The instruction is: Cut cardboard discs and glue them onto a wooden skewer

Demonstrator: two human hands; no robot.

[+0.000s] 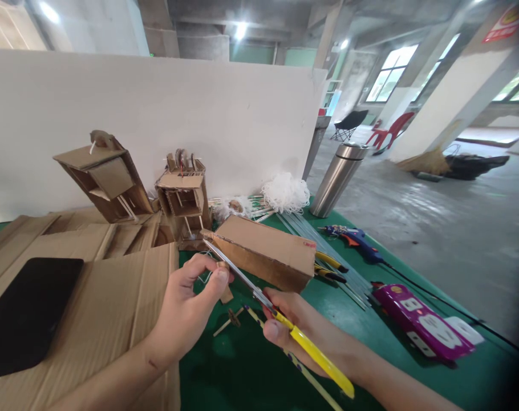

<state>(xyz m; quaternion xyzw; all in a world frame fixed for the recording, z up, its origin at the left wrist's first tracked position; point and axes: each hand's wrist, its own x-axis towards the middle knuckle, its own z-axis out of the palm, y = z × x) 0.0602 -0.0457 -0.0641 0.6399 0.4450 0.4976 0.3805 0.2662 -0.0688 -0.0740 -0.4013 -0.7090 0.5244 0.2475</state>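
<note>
My left hand (191, 311) pinches a small piece of cardboard (222, 265) between thumb and fingers. My right hand (300, 325) is wrapped round a pair of scissors with yellow handles (317, 357). The blades point up and to the left, passing close beside the left fingertips; whether they touch the piece I cannot tell. Under the left hand a cardboard strip (226, 294) shows in part. Just below lies a small cardboard disc on a stick (233, 318). A long cardboard box (263, 242) lies behind both hands.
Two cardboard models with shelves (183, 197) stand at the back left, beside stacked cardboard sheets (126, 319) and a black flat panel (32, 308). To the right are a steel flask (339, 180), glue gun (357, 242), purple power strip (422, 322) and clear sticks (311, 231).
</note>
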